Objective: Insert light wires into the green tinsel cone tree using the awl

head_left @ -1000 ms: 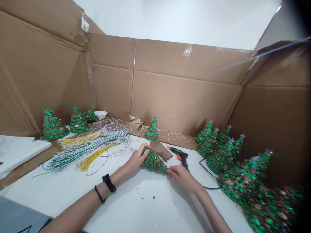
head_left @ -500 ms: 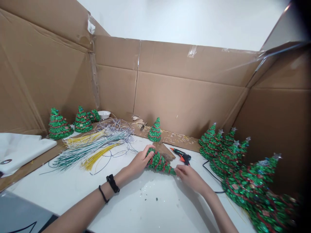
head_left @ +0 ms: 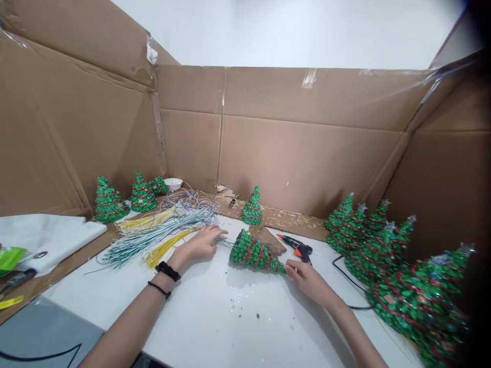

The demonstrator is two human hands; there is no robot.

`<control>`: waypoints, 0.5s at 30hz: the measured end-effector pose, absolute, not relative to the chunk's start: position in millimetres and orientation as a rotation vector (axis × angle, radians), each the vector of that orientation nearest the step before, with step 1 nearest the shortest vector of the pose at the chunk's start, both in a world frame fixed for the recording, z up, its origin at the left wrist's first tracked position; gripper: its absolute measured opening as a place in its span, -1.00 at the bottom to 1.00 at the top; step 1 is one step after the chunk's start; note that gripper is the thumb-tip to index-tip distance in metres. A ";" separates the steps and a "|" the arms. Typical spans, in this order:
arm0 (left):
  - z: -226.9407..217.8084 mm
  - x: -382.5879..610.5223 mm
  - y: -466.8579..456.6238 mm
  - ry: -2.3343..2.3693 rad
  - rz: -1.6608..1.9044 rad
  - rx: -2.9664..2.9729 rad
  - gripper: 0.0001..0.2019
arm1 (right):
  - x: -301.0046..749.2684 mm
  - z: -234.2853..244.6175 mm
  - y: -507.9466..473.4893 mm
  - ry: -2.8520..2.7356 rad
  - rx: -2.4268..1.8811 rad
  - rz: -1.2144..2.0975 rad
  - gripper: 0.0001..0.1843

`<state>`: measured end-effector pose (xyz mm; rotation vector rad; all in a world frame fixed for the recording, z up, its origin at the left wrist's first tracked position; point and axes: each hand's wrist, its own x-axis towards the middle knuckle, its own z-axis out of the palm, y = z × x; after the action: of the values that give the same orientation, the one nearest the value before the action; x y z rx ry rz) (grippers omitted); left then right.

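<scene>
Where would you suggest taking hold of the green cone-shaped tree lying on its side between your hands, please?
Probably grip the green cone-shaped tree around its wide end, coming from the left, near the left hand. The cone is thickest there; its narrow tip points right, against the right hand.

Small cone-shaped Christmas tree, shiny green wrapped pieces, red garland spiralling round; lying on side on white tabletop, tip pointing right, wide base left. Right hand fingers at tip; left hand open, just beside base, not touching.
</scene>
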<state>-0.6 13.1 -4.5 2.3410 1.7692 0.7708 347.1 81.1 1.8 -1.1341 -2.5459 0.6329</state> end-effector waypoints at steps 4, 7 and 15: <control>-6.2 13.5 13.2 1.809 0.665 2.437 -0.69 | 348.3 -4.6 85.6 -2.524 -1.141 0.640 -0.66; -0.3 15.5 12.1 1.830 0.734 2.393 -0.77 | 349.1 -8.3 88.0 -2.493 -1.137 0.641 -0.66; 13.8 4.5 10.0 1.698 0.814 2.289 -0.64 | 350.3 -7.3 88.7 -2.405 -1.148 0.739 -0.65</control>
<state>4.5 10.0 13.8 2.2885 1.6985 0.8138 350.3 88.7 -7.3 -1.1476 -2.4049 0.7390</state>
